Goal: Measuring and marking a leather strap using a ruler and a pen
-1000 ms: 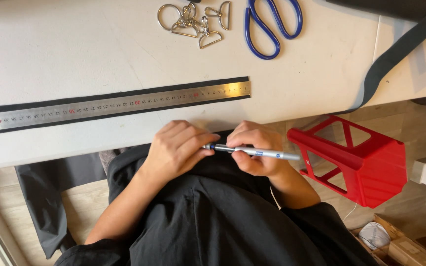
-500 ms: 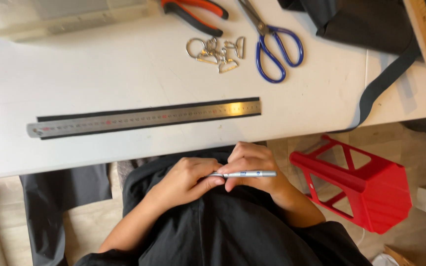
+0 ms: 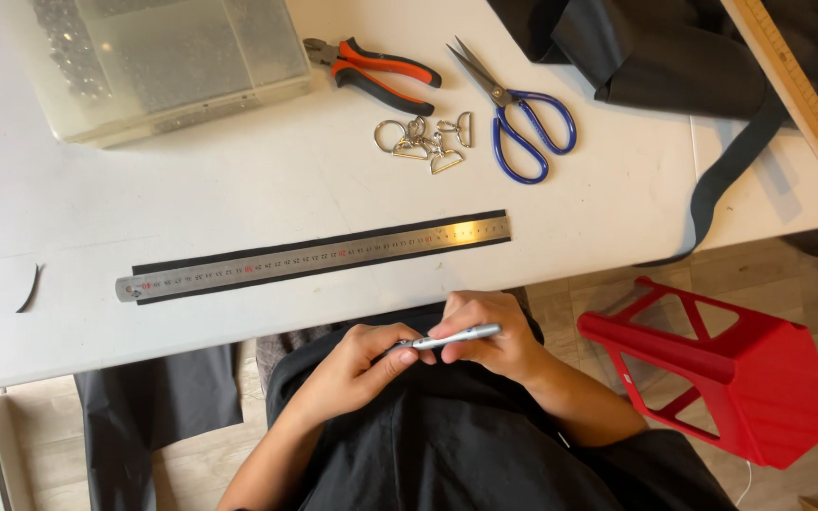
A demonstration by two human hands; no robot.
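A: Head view, quick. What have your hands got?

B: You hold a silver pen (image 3: pixel 452 337) between both. Your right hand (image 3: pixel 485 333) is closed round its middle and right part, fingers curled over the top. Your left hand (image 3: pixel 357 364) pinches the pen's left end with thumb and fingertips. Both hands sit low, over your lap, just off the near edge of the white table (image 3: pixel 191 189), touching each other at the pen.

A: And on the table?

B: Nearest you, a steel ruler (image 3: pixel 314 257) lies on a black strip (image 3: pixel 333 248), slightly tilted, well apart from your hands. Further up: blue-handled scissors (image 3: pixel 523 114), just beside a cluster of metal rings and clips (image 3: pixel 423 140). Orange-and-black pliers (image 3: pixel 371 71) sit next to a clear plastic box (image 3: pixel 168 61) at top left. Black fabric (image 3: pixel 655 57) is piled top right, a dark strap (image 3: pixel 726 170) hanging off the edge, a wooden ruler (image 3: pixel 802 95) beside it.

A: Off the table?

B: A red plastic stool (image 3: pixel 750 378) lies tipped on the floor to your right.
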